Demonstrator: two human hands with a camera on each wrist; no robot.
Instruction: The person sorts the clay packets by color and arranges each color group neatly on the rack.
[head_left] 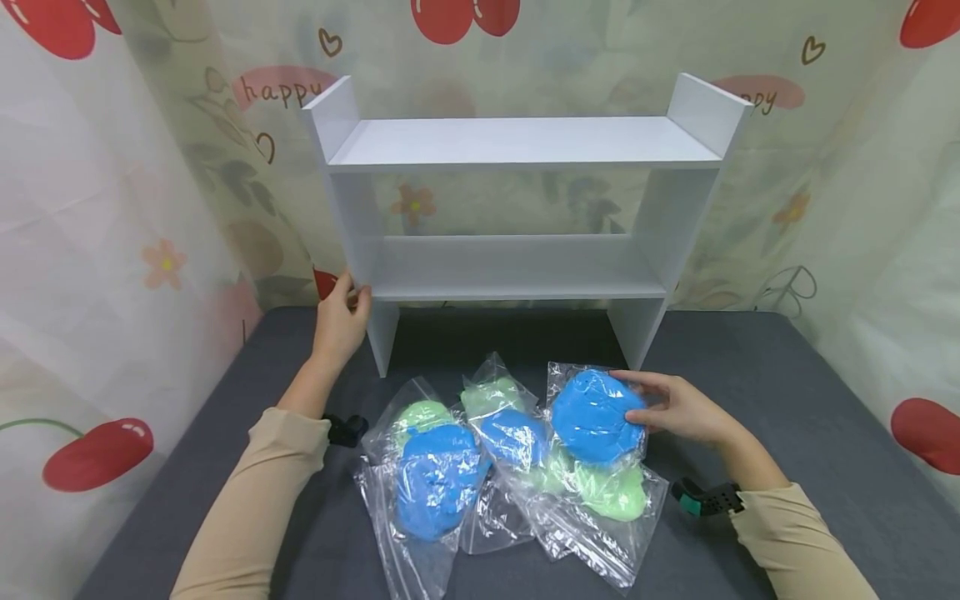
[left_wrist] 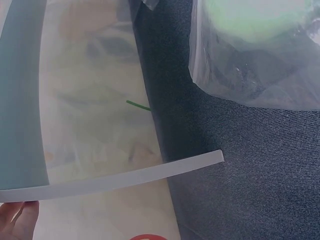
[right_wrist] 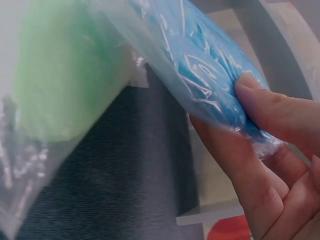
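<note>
A white two-tier shelf stands at the back of the dark grey table. My left hand grips the front edge of its left side panel. In the left wrist view, fingertips show just under the white shelf edge. My right hand pinches a clear plastic bag holding a blue lump, lifted off a bag with a pale green lump. Up close, the thumb of the right hand presses on the blue lump with the fingers underneath. The green lump lies to its left.
Two more clear bags lie in front of the shelf: one with a large blue lump and a green one, one with a smaller blue lump. A bag shows by the left wrist. Patterned curtains surround the table.
</note>
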